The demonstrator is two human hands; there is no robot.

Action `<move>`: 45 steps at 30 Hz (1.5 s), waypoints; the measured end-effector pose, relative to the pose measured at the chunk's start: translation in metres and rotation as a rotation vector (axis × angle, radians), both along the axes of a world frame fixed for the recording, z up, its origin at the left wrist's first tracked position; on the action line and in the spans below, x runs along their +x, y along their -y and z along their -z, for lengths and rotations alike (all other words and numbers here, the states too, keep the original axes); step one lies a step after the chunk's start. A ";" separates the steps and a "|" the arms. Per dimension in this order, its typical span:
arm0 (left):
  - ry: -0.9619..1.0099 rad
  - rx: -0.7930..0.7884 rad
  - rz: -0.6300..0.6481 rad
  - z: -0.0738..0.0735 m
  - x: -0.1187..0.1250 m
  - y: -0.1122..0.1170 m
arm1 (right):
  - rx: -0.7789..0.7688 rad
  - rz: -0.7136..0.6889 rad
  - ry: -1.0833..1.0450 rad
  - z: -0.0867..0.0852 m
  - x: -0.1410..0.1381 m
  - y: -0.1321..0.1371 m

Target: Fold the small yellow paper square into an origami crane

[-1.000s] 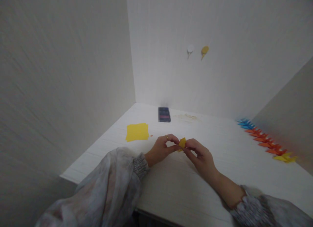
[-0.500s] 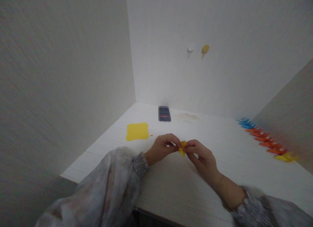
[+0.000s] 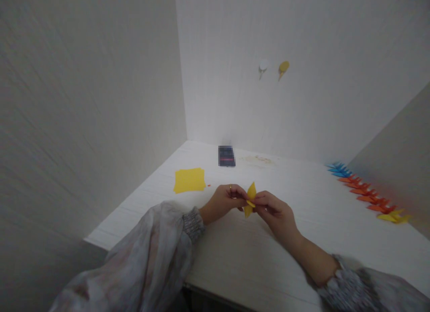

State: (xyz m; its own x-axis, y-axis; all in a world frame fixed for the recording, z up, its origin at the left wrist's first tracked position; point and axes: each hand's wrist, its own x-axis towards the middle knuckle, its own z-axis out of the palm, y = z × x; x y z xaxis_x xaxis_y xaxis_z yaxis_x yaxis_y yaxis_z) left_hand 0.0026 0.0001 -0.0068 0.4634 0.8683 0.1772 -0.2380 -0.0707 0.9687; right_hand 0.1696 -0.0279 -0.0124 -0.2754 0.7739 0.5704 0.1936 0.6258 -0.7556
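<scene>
A small piece of folded yellow paper (image 3: 251,191) is held between my two hands above the table, one pointed end up and another pointing down. My left hand (image 3: 225,201) pinches it from the left, a ring on one finger. From the other side the fingertips of my right hand (image 3: 276,212) grip it too. Fingers cover the middle of the fold. Left of my hands lies a stack of yellow paper sheets (image 3: 189,180), with a tiny orange-red scrap (image 3: 208,185) beside it.
Along the right side runs a row of folded paper figures: blue (image 3: 340,170), orange-red (image 3: 366,193) and yellow (image 3: 393,217). A dark blurred object (image 3: 226,156) lies near the back wall. Two hooks, white (image 3: 263,66) and yellow (image 3: 284,67), are on that wall.
The yellow paper between my fingers has changed shape: its upper part now rises as a tall point above the fingertips. Both hands stay in nearly the same place.
</scene>
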 end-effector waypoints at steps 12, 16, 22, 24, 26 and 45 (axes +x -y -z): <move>0.060 -0.124 0.093 0.002 -0.002 -0.002 | -0.314 -0.086 -0.248 0.006 -0.001 -0.002; 0.063 -0.117 0.114 0.002 -0.003 -0.003 | -0.299 -0.112 -0.260 0.006 -0.001 -0.002; 0.064 -0.121 0.130 0.000 -0.003 -0.002 | -0.264 -0.125 -0.216 0.002 0.000 -0.001; 0.056 -0.125 0.127 -0.001 -0.003 -0.001 | -0.263 -0.118 -0.197 0.001 0.000 0.000; 0.054 -0.124 0.127 -0.002 -0.004 0.000 | -0.254 -0.115 -0.174 0.000 0.001 0.000; -0.006 -0.072 0.085 -0.004 -0.003 0.002 | -0.207 -0.047 -0.108 -0.001 0.001 -0.003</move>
State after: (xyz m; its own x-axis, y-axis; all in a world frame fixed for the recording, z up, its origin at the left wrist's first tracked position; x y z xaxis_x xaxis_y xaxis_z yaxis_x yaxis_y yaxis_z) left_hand -0.0006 -0.0017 -0.0026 0.5366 0.8362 0.1132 -0.2348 0.0191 0.9719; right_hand 0.1702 -0.0254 -0.0111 -0.2600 0.8652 0.4288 0.0794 0.4617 -0.8835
